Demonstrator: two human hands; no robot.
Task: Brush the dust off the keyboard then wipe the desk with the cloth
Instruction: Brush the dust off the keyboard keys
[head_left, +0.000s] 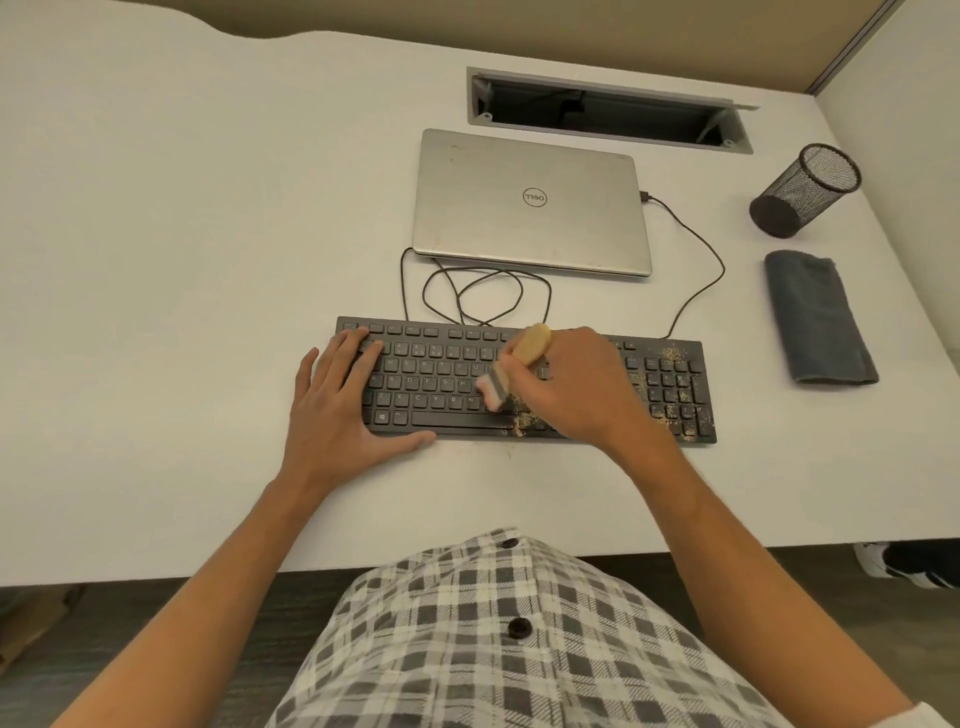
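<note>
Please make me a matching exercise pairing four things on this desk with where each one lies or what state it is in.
Things
1. wooden-handled brush
2. folded grey cloth
3. silver closed laptop
4. black mesh pen cup

Places or states
A. lying on its side near the desk's far right
B. gripped in the right hand, bristles on the black keyboard
C. lid shut, behind the keyboard
D. lying untouched, right of the keyboard

Pairs: 1-B, 2-D, 3-C, 4-A

Black keyboard (524, 382) – grey cloth (818, 319) – silver laptop (532, 202).
</note>
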